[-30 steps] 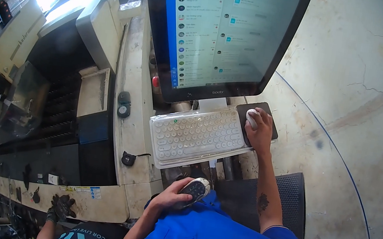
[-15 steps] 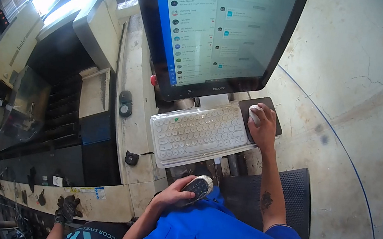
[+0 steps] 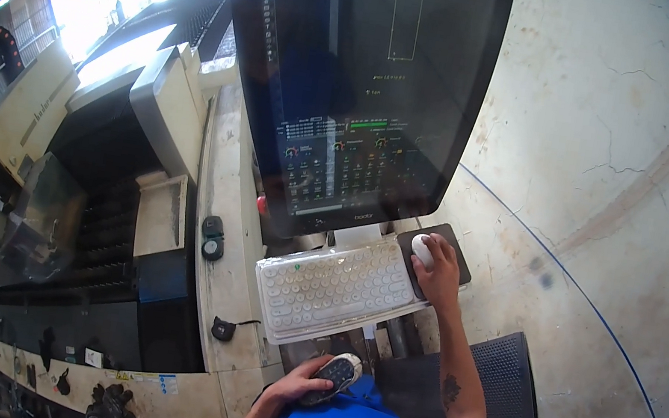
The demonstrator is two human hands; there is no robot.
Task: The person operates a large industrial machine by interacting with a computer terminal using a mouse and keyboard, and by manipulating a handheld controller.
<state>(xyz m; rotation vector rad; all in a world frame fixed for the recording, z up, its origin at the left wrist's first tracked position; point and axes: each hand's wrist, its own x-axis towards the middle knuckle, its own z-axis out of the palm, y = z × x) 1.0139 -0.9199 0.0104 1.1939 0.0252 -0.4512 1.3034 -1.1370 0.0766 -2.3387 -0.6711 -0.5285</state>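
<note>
My right hand (image 3: 439, 275) rests over a white computer mouse (image 3: 422, 252), fingers curved on its top. Under the mouse lies a dark mouse pad (image 3: 456, 272), to the right of a white keyboard (image 3: 331, 288) with round keys and a clear plastic cover. Close to my body, my left hand (image 3: 300, 384) is wrapped round a handheld remote control (image 3: 337, 374) with a dark keypad and a pale, worn end. Above the keyboard stands a large monitor (image 3: 359, 100) with a dark screen, showing an upright rectangle outline and a panel of small icons.
On the left is a large cream machine (image 3: 169, 98) with a dark slatted bed. Its ledge carries a black tape measure (image 3: 223, 329) and a small dark case (image 3: 212, 239). Another person's dark-gloved hand (image 3: 110, 407) is at lower left. A blue cable (image 3: 567, 274) crosses the floor.
The screen has switched from a light list of messages to a dark drawing display. The whole view has shifted, so the monitor and keyboard appear lower. Both hands keep their holds.
</note>
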